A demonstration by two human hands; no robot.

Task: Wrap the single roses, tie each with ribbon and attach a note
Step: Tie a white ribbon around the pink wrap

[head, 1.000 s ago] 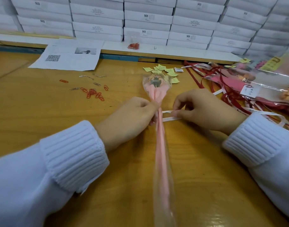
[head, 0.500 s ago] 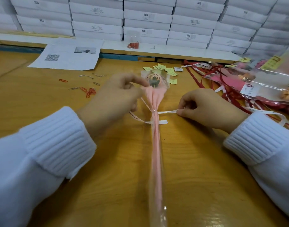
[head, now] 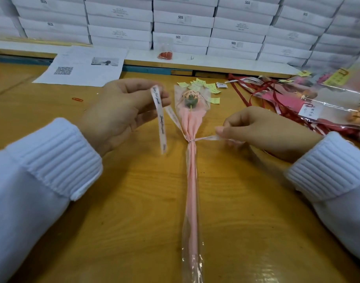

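Note:
A single rose wrapped in pink paper and clear film (head: 191, 180) lies lengthwise on the wooden table (head: 246, 211), bloom end away from me. A white printed ribbon (head: 160, 121) is tied round the wrap just below the bloom. My left hand (head: 121, 115) holds one ribbon end lifted to the left of the bloom, and the loose tail hangs down from its fingers. My right hand (head: 262, 131) pinches the other ribbon end, drawn out taut to the right of the knot. Small yellow-green notes (head: 203, 86) lie scattered just beyond the bloom.
Red and white ribbons (head: 262, 92) and wrapped roses in film (head: 318, 107) are heaped at the right. A printed sheet with a QR code (head: 83, 67) lies at the back left, a red paper clip (head: 77, 99) near it. White boxes (head: 181, 19) are stacked along the back.
My left hand left the knot, took one ribbon end and lifted it up and to the left. My right hand kept its end and pulled it taut; the ribbon is now cinched round the wrap.

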